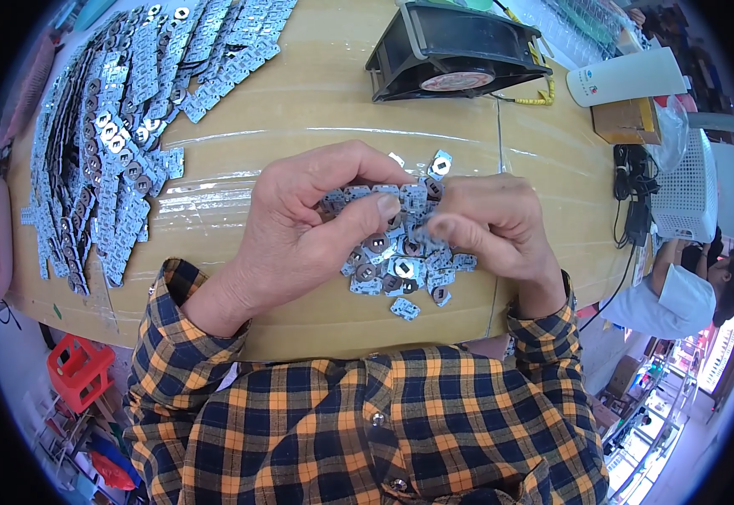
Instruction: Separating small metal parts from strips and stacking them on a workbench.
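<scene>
My left hand grips a short strip of small joined circuit boards, thumb on top and fingers behind. At the strip's right end, my right hand is closed, thumb against curled fingers, pinching a small circuit board that is blurred by motion. Whether this board is still joined to the strip is hard to make out. Beneath both hands lies a heap of loose little boards, several with round metal parts. One single board lies at the heap's near edge, and another beyond it.
A large pile of board strips covers the table's left side. At the far side stands a black fan. To the right are a white cup, a cardboard box, black cables and a white basket. Another person is beyond.
</scene>
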Available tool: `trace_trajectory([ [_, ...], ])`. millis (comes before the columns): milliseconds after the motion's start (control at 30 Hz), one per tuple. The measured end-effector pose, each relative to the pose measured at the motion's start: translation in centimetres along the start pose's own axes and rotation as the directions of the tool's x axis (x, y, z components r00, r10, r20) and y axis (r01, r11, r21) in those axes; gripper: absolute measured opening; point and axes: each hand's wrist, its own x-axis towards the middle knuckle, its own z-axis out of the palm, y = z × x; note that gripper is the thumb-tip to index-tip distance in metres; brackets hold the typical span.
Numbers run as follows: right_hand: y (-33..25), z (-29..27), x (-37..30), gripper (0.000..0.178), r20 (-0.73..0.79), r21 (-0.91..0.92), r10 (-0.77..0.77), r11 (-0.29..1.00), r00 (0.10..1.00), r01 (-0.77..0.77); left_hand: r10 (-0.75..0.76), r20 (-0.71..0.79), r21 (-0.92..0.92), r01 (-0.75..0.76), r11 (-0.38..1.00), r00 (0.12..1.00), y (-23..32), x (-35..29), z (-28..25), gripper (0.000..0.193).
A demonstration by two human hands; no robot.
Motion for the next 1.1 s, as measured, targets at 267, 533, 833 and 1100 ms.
trace_trajectory([
  [267,0.1,0.9,0.2,0.022,-0.089,-0.108,-0.045,0.994,0.995,0.035,0.005,0.052,-0.084,-0.001,0.996,0.999,-0.4,0.0,0.2,0.016],
  [533,0.1,0.8,0.1,0.017,-0.161,-0.050,-0.038,0.998,0.986,0.031,-0.076,0.028,-0.124,0.079,0.989,0.997,0.0,0.2,0.1,0.017],
  [833,-0.9,0.6,-0.3,0.018,-0.271,0.103,0.200,0.979,0.941,-0.178,-0.055,0.064,-0.139,0.063,0.988,0.996,0.0,0.2,0.1,0.016],
  [1100,0.1,1.7,0.0,0.014,-0.169,-0.202,-0.008,0.979,0.986,-0.027,-0.046,0.069,-0.140,0.056,0.989,0.997,-0.5,-0.3,0.7,0.015],
])
